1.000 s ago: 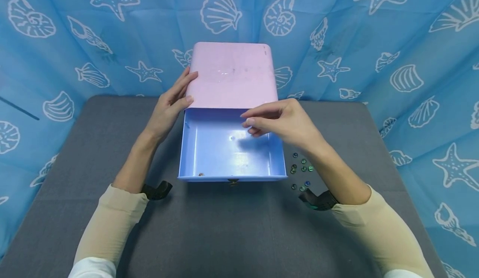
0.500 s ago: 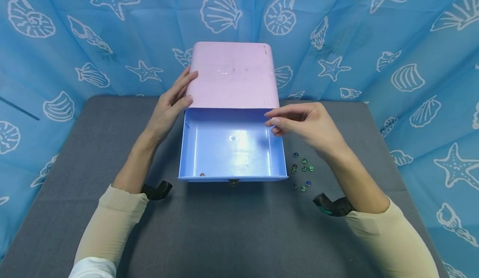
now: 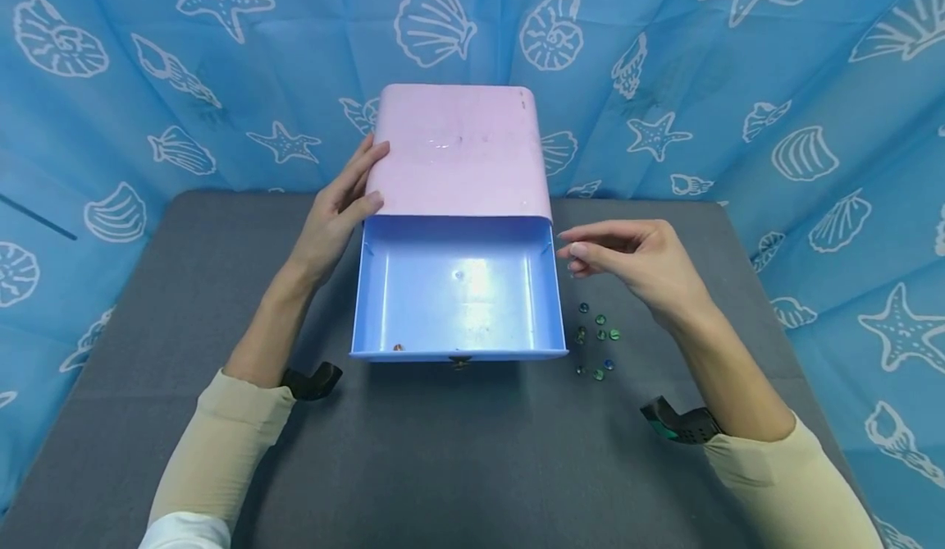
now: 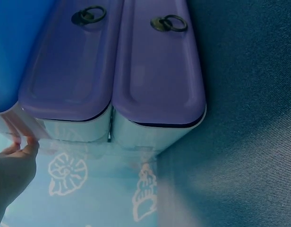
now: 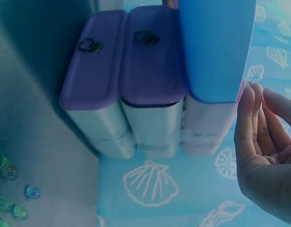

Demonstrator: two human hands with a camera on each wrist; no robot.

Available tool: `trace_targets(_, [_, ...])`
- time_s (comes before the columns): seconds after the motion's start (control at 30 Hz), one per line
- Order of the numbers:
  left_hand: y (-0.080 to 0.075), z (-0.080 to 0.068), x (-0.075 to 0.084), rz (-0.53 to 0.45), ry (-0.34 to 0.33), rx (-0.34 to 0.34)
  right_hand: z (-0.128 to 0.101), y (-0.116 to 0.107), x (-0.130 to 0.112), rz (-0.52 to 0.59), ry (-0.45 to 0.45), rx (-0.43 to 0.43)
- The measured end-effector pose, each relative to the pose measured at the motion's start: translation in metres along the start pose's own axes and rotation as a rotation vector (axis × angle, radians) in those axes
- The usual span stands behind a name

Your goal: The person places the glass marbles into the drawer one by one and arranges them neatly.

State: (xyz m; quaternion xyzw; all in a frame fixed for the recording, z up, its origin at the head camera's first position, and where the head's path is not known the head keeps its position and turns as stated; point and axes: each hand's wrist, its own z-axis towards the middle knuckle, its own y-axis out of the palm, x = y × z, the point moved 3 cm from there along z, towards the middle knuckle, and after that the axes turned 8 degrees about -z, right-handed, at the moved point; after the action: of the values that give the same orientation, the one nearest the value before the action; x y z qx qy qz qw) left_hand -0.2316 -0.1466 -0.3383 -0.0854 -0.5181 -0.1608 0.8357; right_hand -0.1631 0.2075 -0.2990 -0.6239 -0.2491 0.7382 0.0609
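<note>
Right hand (image 3: 638, 258) now off drawer (image 3: 458, 286), empty, fingers loosely bent, above beads (image 3: 596, 336); left hand (image 3: 335, 208) still bracing pink cabinet (image 3: 458, 151), fingers straight.

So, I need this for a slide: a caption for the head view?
Left hand steadies pink cabinet, blue drawer pulled out; right hand hovers above glass beads.

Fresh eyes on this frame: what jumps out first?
The pink drawer unit at the table's far edge, its top blue drawer pulled wide open toward the person. The left hand rests against the unit's left side; the right hand hovers just right of the drawer, above a scatter of glass beads on the grey table.
</note>
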Motion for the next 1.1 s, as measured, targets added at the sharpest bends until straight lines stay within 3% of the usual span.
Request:
trace_targets(0.43, [-0.001, 0.001, 0.000, 0.008, 0.012, 0.000, -0.014, -0.005, 0.042, 0.051, 0.083, 0.063])
trace_targets(1.1, [0.000, -0.001, -0.002, 0.009, 0.000, 0.017, -0.037, -0.013, 0.102, -0.085, 0.150, 0.125])
